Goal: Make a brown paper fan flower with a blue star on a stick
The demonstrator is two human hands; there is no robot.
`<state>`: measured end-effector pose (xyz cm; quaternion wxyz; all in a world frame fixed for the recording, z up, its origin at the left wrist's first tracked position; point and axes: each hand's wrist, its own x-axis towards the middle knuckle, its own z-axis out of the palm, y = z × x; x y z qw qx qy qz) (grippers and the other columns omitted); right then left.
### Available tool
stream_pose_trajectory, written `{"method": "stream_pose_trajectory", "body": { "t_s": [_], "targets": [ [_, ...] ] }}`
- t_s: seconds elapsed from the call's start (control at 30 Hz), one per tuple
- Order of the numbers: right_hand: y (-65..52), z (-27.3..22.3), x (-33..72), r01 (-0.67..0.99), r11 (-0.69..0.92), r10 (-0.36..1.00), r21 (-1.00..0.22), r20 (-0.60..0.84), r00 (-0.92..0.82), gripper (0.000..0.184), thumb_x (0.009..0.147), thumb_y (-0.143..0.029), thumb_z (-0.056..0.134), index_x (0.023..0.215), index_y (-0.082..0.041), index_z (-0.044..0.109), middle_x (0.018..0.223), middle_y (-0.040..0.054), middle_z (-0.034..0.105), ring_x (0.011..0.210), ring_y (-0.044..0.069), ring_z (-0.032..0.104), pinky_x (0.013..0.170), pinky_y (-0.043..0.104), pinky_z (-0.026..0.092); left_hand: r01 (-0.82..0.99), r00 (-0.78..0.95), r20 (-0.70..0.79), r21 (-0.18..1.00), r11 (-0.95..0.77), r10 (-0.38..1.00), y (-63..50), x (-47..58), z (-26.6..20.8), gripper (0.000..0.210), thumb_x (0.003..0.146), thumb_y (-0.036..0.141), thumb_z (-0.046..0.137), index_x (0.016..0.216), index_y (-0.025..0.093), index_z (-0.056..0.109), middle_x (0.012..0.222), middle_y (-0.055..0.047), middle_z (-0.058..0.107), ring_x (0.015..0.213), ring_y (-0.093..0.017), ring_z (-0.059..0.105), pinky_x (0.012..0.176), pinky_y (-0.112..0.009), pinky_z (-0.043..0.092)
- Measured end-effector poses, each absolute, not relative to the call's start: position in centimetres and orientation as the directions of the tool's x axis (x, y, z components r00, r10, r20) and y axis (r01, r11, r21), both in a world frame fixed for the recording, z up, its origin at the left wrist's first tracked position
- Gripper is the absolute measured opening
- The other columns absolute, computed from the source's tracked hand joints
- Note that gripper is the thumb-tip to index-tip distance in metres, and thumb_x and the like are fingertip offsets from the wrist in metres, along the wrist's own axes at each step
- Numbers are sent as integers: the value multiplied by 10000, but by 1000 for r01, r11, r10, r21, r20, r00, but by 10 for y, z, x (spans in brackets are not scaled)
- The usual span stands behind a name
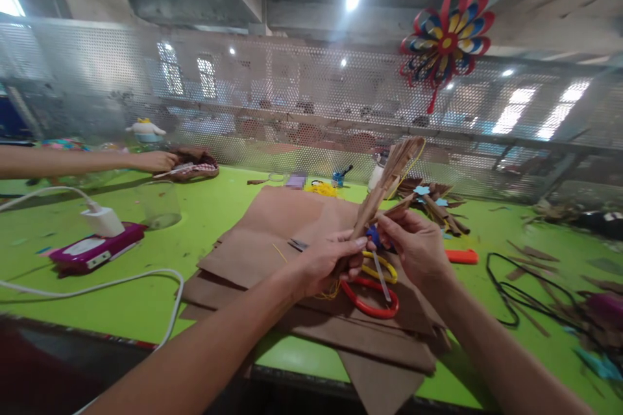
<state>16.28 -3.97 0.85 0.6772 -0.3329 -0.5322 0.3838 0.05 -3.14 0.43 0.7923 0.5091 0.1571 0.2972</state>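
Note:
My left hand (pixel 335 260) is closed around the lower end of a bundle of brown paper strips (pixel 379 188), which slants up and to the right. A thin yellow thread (pixel 413 159) runs along the bundle's upper part. My right hand (pixel 418 246) pinches a brown strip (pixel 396 209) that sticks out from the bundle's side. Beneath both hands, scissors with red (pixel 372 311) and yellow handle loops lie on stacked brown paper sheets (pixel 277 220). A small blue object (pixel 372 235) and a pale stick show between my hands, partly hidden.
Another person's hand (pixel 158 161) reaches to a brown bag-like item (pixel 195 165) at the far left. Also on the green table (pixel 233 185) are a purple power strip (pixel 97 249), a clear cup (pixel 158 204), an orange-handled tool (pixel 462 256), a black cord (pixel 506 292) and paper scraps.

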Motion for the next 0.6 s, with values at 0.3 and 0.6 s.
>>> {"method": "stream_pose_trajectory", "body": {
  "t_s": [0.3,0.6],
  "targets": [
    [-33,2,167,-38,547,832,-836,539,127,105,712,-246,666,691,-157,615,570,-10,586,471,83,489,460,218,396,-262,730,28,934,242,683,-35,1,7,291,762,375,567,904,121,564,542,57,322,474,-39,296,429,-173,202],
    [-35,-3,164,119,617,761,-778,629,159,93,732,-239,646,718,-156,608,588,-5,580,509,102,528,503,243,435,-233,702,18,951,205,712,-37,2,10,322,726,425,595,857,136,547,531,73,278,468,-40,242,433,-186,177]
  ]
}}
